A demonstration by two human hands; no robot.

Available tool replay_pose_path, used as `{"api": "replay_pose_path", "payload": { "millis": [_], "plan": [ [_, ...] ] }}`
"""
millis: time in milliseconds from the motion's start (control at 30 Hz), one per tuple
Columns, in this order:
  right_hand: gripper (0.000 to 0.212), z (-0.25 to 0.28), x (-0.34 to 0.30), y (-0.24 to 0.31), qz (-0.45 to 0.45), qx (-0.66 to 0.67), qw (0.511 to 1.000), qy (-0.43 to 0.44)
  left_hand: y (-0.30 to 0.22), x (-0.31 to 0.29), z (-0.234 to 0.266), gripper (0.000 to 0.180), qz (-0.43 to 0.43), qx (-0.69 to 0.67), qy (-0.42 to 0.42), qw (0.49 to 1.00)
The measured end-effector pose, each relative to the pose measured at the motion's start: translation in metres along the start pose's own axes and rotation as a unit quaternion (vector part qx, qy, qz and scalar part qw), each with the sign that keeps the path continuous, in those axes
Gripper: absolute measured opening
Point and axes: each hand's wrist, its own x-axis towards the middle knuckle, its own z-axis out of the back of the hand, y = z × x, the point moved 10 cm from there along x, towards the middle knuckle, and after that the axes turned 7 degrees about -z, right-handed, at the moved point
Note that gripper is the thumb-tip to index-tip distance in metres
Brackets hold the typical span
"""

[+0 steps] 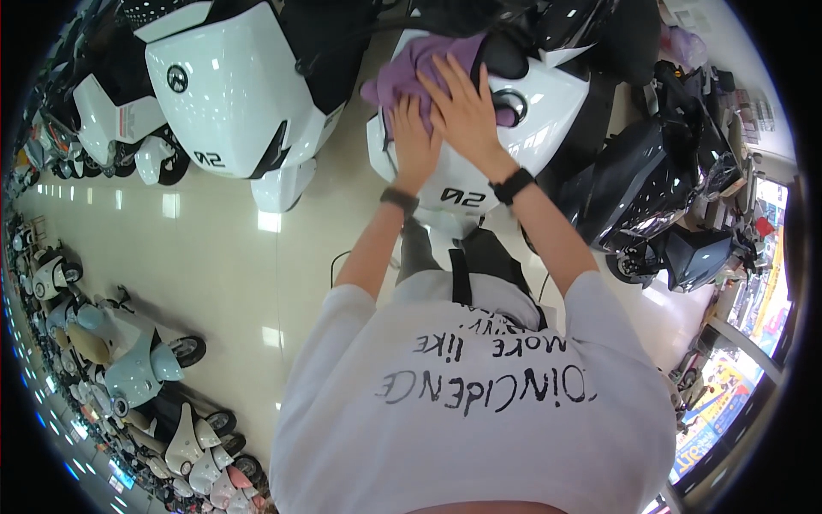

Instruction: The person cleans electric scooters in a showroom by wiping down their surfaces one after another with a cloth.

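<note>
A purple cloth (421, 62) lies bunched over the upper left part of a white scooter's front panel (539, 111). My right hand (465, 107) rests on it with the fingers stretched out and spread. Beside it, my left hand (415, 141) lies on the cloth's lower edge, fingers extended, its thumb side close to the right hand. A bit of purple also shows by the round badge recess (511, 104), to the right of my right hand. Both wrists wear dark bands. The panel under the cloth is hidden.
Another white scooter (231, 94) stands to the left, and a dark scooter (651, 171) close on the right. Pale shiny floor tiles (214, 248) spread to the left. A light blue scooter (141, 368) and several others line the lower left. Shelves and a window fill the far right.
</note>
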Motion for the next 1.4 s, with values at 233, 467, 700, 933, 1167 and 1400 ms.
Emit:
{"api": "replay_pose_path", "payload": {
  "millis": [233,467,700,933,1167,1400],
  "plan": [
    [0.047,-0.041,-0.023,0.027,0.046,-0.056,0.994,0.077,0.03,-0.053,-0.015,0.056,0.09,-0.016,0.031,0.995],
    [0.046,-0.06,-0.124,0.037,0.159,-0.043,0.974,0.156,0.016,-0.147,-0.028,0.047,0.213,-0.044,0.058,0.974],
    [0.043,-0.005,-0.116,-0.08,-0.053,-0.065,0.996,0.032,-0.056,-0.061,-0.063,0.043,-0.063,0.2,0.137,0.968],
    [0.037,-0.01,-0.162,-0.116,-0.244,0.067,0.967,-0.014,-0.082,-0.068,-0.094,0.032,-0.135,0.173,0.14,0.965],
    [0.035,-0.123,-0.273,-0.064,-0.227,0.083,0.948,0.209,-0.032,-0.2,-0.094,0.033,0.01,0.205,0.354,0.912],
    [0.029,-0.131,-0.264,-0.033,-0.198,0.305,0.874,0.321,0.012,-0.231,-0.068,0.031,0.11,0.125,0.306,0.937]
  ]
}}
